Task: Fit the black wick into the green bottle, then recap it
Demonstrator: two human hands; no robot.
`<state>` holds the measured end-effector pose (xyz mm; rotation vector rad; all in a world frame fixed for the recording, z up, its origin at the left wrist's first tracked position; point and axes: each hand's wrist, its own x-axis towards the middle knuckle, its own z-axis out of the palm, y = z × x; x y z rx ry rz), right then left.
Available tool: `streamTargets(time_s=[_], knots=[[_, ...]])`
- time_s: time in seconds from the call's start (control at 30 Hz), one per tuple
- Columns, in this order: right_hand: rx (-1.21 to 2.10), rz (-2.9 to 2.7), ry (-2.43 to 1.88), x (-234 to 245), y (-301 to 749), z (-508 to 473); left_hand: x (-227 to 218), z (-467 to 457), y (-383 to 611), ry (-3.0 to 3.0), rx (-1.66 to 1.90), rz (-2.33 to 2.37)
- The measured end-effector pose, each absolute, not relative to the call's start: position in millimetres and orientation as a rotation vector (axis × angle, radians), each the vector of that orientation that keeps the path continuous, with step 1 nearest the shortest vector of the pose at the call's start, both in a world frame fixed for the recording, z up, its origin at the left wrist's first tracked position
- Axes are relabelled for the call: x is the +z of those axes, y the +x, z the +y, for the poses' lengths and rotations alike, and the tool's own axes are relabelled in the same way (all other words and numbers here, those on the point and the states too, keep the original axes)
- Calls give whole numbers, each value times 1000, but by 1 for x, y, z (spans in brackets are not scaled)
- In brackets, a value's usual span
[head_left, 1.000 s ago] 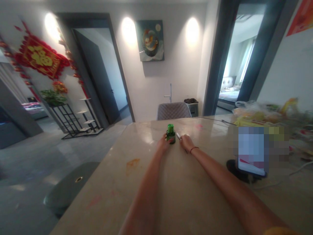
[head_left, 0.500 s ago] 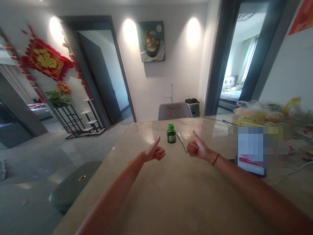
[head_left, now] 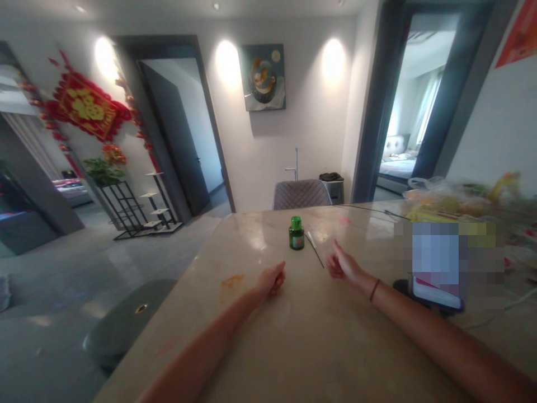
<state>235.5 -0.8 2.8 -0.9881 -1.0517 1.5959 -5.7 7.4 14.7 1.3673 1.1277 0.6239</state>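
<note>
A small green bottle (head_left: 296, 233) with a green cap stands upright on the beige table (head_left: 293, 336), towards its far end. Just right of it lies a thin stick with a white tip (head_left: 314, 249). My left hand (head_left: 272, 278) rests on the table short of the bottle, fingers curled into a loose fist with nothing in it. My right hand (head_left: 342, 265) hovers near the stick's near end, fingers curled, thumb raised, holding nothing. A red band circles my right wrist.
A phone on a dark stand (head_left: 432, 291) sits at the right, with bags and clutter (head_left: 457, 198) behind it. A grey chair (head_left: 301, 193) stands at the far end, a green stool (head_left: 126, 322) at the left. An orange stain (head_left: 232, 281) marks the tabletop.
A second ago my hands were at the bottle and stick. They let go, pulled back and gave thumbs-up; now the left thumb has folded down and both hands sit lower.
</note>
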Motion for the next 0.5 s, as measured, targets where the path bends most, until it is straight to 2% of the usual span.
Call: streamTargets(time_s=[0.13,0.37,0.5], knots=[[1179,-1124,-1120,26,232,40,2,3,4,1399,774,1304],[467,-1744,-1392,70,217,102,-11,-8,9,1654,879,1324],[306,-1946,-1450,76,199,110,-12,-11,7,1681,900,1291]])
